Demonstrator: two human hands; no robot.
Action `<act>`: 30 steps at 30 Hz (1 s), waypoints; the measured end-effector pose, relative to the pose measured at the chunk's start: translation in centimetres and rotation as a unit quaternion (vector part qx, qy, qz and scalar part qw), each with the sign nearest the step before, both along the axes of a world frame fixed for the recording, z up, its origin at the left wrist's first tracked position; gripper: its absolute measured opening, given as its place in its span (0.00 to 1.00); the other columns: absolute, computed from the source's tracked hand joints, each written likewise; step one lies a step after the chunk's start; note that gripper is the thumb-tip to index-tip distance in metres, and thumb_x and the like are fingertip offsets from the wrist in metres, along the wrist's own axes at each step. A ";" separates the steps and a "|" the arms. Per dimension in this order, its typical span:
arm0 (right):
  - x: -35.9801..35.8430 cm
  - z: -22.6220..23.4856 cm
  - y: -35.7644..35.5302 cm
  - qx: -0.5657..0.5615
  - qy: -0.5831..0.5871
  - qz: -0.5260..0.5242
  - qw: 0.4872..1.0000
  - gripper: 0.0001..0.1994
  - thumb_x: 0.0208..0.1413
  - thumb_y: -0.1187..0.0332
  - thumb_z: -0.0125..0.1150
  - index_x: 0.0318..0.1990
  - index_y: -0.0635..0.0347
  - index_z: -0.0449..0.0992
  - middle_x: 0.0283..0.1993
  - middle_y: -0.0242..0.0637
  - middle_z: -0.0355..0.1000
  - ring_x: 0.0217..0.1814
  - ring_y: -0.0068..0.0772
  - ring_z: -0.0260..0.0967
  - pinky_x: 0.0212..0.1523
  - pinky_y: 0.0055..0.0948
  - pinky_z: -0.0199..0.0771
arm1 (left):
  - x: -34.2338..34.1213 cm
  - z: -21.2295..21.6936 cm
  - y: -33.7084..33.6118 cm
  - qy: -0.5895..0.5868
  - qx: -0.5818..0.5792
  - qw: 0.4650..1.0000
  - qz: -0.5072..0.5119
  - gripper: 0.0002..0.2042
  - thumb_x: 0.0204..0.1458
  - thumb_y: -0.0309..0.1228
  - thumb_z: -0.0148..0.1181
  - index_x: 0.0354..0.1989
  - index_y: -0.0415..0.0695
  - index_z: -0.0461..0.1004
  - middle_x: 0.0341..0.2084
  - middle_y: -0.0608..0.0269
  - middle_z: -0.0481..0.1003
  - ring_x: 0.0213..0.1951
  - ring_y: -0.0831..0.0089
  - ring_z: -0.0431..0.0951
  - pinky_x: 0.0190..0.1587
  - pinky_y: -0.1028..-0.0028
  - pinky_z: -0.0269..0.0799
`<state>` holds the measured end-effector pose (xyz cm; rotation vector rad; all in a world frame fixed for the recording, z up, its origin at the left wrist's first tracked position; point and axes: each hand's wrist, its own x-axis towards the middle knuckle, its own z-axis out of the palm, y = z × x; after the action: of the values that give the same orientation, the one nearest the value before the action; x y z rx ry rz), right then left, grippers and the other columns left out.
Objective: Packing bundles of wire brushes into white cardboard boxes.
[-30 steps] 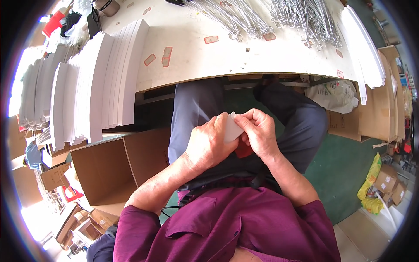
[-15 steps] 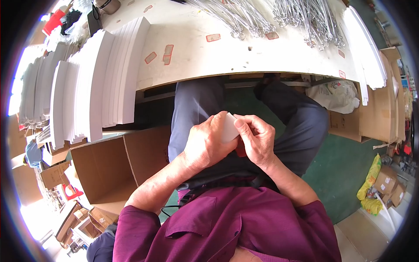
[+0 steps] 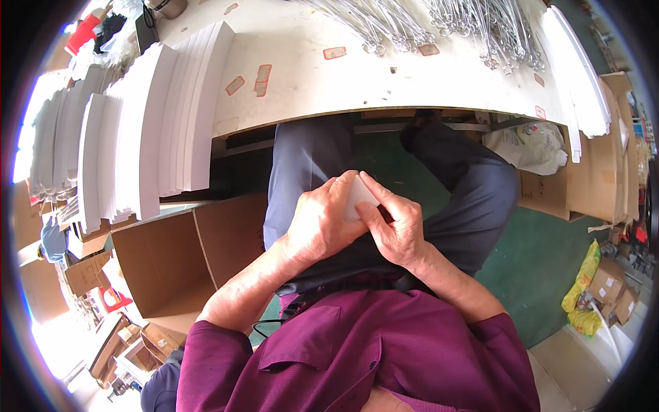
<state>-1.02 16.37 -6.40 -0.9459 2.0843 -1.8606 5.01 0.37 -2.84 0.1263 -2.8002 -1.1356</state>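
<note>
Both my hands meet over my lap, in front of my grey trousers [image 3: 309, 165]. My left hand [image 3: 321, 223] cups a small white folded piece [image 3: 358, 194] from the left. My right hand [image 3: 395, 230] presses its fingers on the same white piece from the right, and a bit of red shows under its fingers. Most of the white piece is hidden between my palms. My maroon sleeves come in from the lower edge.
A white table [image 3: 357, 75] lies ahead, with bundles of metal wire parts [image 3: 439, 20] at the far side and tall stacks of white sheets [image 3: 151, 123] on the left. An open cardboard box [image 3: 178, 254] stands at my left; more cartons [image 3: 597, 172] and a white bag [image 3: 528, 144] are at my right.
My hands have shifted slightly on the white piece, the right fingers sliding over it. They stay together over my lap.
</note>
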 end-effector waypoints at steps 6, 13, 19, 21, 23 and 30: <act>-0.3 1.6 0.0 0.046 -0.067 0.001 0.997 0.20 0.63 0.75 0.66 0.61 0.70 0.76 0.33 0.43 0.80 0.32 0.21 0.76 0.33 0.26 0.76 | -0.2 -0.6 -0.2 0.025 0.007 1.000 0.010 0.27 0.45 0.34 0.72 0.53 0.34 0.71 0.34 0.43 0.80 0.36 0.47 0.84 0.38 0.55 0.82; -3.3 1.6 0.1 -0.004 -0.232 -0.060 0.971 0.17 0.67 0.73 0.59 0.61 0.70 0.75 0.41 0.32 0.80 0.33 0.14 0.71 0.32 0.20 0.73 | 1.6 2.4 -2.1 -0.082 0.058 0.995 0.022 0.39 0.45 0.39 0.77 0.63 0.36 0.66 0.48 0.40 0.78 0.49 0.45 0.81 0.50 0.55 0.80; -5.4 3.5 -1.7 -0.046 -0.213 -0.009 0.976 0.16 0.69 0.68 0.61 0.58 0.67 0.77 0.33 0.24 0.74 0.24 0.08 0.59 0.22 0.14 0.59 | 4.9 5.1 -5.5 -0.152 0.089 0.983 0.041 0.26 0.51 0.36 0.73 0.56 0.38 0.73 0.41 0.44 0.80 0.46 0.49 0.83 0.47 0.59 0.79; -5.7 3.4 -2.6 -0.060 -0.204 0.011 0.977 0.16 0.68 0.68 0.61 0.58 0.67 0.77 0.35 0.26 0.76 0.25 0.09 0.60 0.23 0.14 0.60 | 5.5 6.3 -6.8 -0.144 0.150 0.975 0.074 0.15 0.54 0.32 0.69 0.47 0.37 0.77 0.37 0.43 0.80 0.44 0.46 0.82 0.46 0.57 0.77; -6.2 3.4 -3.4 -0.071 -0.194 0.027 0.978 0.16 0.68 0.67 0.62 0.58 0.68 0.77 0.36 0.27 0.77 0.26 0.10 0.62 0.24 0.14 0.62 | 5.9 7.9 -8.2 -0.104 0.109 0.981 0.121 0.15 0.55 0.30 0.67 0.48 0.37 0.77 0.40 0.41 0.80 0.44 0.45 0.82 0.46 0.57 0.77; -12.5 2.0 -3.0 0.079 0.073 -0.074 0.991 0.12 0.67 0.69 0.63 0.51 0.70 0.80 0.39 0.36 0.80 0.33 0.15 0.70 0.35 0.19 0.73 | 6.6 14.4 -17.3 0.035 -0.222 0.924 0.310 0.16 0.57 0.28 0.67 0.53 0.37 0.78 0.43 0.39 0.80 0.46 0.47 0.82 0.49 0.59 0.77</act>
<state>-13.49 13.33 -4.37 -0.9393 2.4076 -1.7060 11.60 -16.96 11.52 0.8296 -2.5606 -0.3445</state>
